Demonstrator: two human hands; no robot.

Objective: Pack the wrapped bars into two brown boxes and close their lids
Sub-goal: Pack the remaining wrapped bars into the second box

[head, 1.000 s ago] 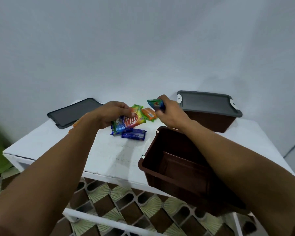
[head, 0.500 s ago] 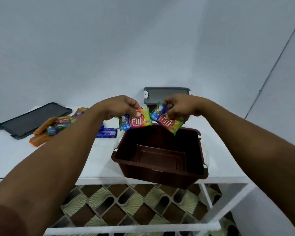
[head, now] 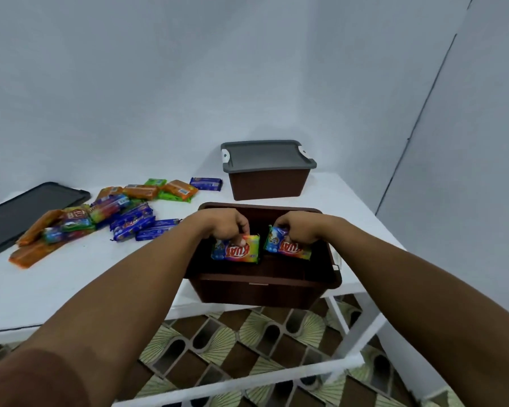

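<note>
Danger lies at the near edge of the surface [head: 71,289], where the open box [head: 262,286] sits: left hand [head: 227,224] pinches one bar [head: 237,251], right hand [head: 299,229] a second bar [head: 287,247], both inside it; pressing down could tip it off.

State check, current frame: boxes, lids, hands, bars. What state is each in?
Near box: open, no lid on.
Far box: closed, grey lid on.
Loose lid: flat on table, left of the pile.
Left hand: grips left bar, inside near box.
Right hand: grips right bar, inside near box.
Pile: bars loose on table, unpacked.
</note>
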